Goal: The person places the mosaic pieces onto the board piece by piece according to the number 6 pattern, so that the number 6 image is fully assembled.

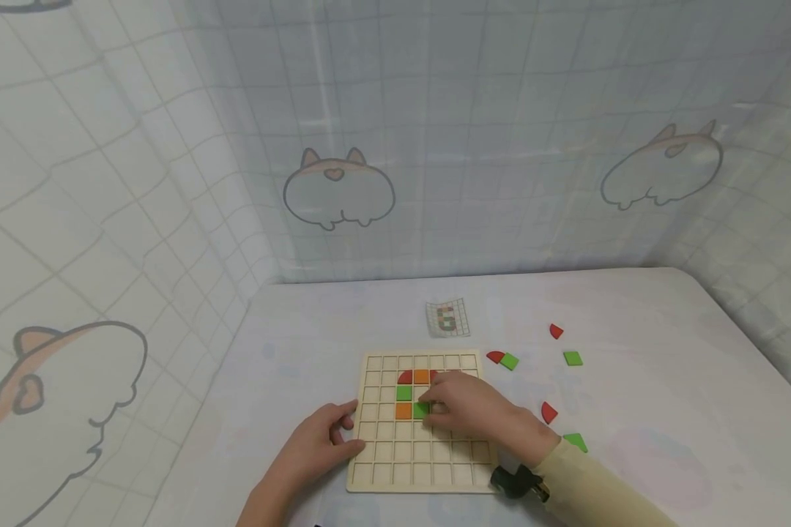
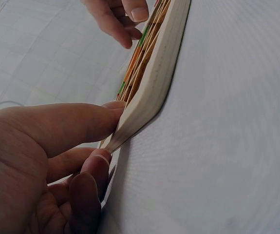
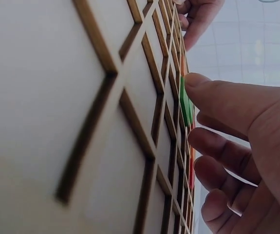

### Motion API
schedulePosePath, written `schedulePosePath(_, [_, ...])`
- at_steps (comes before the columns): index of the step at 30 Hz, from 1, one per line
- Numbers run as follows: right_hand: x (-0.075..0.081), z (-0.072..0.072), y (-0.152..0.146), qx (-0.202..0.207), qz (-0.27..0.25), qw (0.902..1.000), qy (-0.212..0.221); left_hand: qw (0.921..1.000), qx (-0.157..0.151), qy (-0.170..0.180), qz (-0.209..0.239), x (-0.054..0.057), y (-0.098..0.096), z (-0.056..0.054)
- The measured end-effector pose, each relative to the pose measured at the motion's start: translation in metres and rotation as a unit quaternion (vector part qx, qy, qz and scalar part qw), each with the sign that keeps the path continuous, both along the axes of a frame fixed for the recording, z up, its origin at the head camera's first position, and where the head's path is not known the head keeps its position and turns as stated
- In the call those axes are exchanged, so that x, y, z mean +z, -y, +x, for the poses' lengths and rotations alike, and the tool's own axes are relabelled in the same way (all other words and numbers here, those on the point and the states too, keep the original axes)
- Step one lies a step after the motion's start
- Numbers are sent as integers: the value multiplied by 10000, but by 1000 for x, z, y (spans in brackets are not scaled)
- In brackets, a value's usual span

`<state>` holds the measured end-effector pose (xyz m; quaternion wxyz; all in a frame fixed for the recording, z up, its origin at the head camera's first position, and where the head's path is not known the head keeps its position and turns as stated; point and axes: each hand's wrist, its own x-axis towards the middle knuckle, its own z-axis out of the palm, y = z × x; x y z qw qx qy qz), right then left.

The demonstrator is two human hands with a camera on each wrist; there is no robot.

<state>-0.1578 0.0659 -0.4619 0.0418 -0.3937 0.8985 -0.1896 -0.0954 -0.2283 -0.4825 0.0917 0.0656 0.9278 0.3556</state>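
Observation:
A wooden grid board (image 1: 402,472) lies flat on the table. My left hand (image 1: 319,443) holds its left edge, and in the left wrist view the thumb (image 2: 76,124) is on the rim while fingers bend beside and below it. Over the board's middle, my right hand (image 1: 471,406) has thumb and index fingertip at opposite ends of a green tile (image 3: 185,105), which sits at a cell beside an orange tile (image 1: 403,411). Above these are a green square (image 1: 404,394), a red quarter-round (image 1: 406,378) and another orange square (image 1: 422,376). A second red piece is partly hidden by the right hand.
Behind the board lies a small pattern card (image 1: 447,319). Loose pieces lie to the right: a red quarter-round (image 1: 549,412), a green piece (image 1: 575,442), a green square (image 1: 573,358) and several others. A patterned cloth (image 1: 435,219) hangs around the table's sides and back.

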Motion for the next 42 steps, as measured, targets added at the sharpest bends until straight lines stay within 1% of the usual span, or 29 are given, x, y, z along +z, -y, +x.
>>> schedulePosePath(5, [-1, 1, -7, -213, -92, 9997, 70, 10000, -2, -24, -1, -1, 0, 1])
schedulePosePath(12, [4, 1, -19, -480, -92, 9986, 207, 10000, 10, -37, -15, -3, -1, 0])
schedulePosePath(16, [4, -1, -27, -637, -115, 9977, 183, 10000, -2, -48, 33, -3, 0, 0])
schedulePosePath(22, [8, -4, -40, -841, -120, 9962, 209, 10000, -10, -22, 50, -2, 0, 1])
schedulePosePath(24, [10, -5, -46, -934, -185, 9951, 259, 10000, 4, 7, 70, -2, 0, 1])
schedulePosePath(26, [10, -6, -53, -990, -233, 9946, 208, 10000, 9, 24, 87, -2, 0, 1])
schedulePosePath(29, [10, -6, -65, -1124, -336, 9928, 226, 9999, 5, 27, 102, -1, -1, 1])
schedulePosePath(36, [8, -5, -94, -1820, -280, 9819, 431, 10000, 32, 11, 69, 1, -1, 1])
schedulePosePath(39, [7, -3, -106, -1929, -281, 9797, 461, 10000, 10, -16, 58, 1, -1, 1])
schedulePosePath(42, [7, -1, -117, -1940, -306, 9796, 433, 10000, -4, -27, 39, 2, -1, 1])
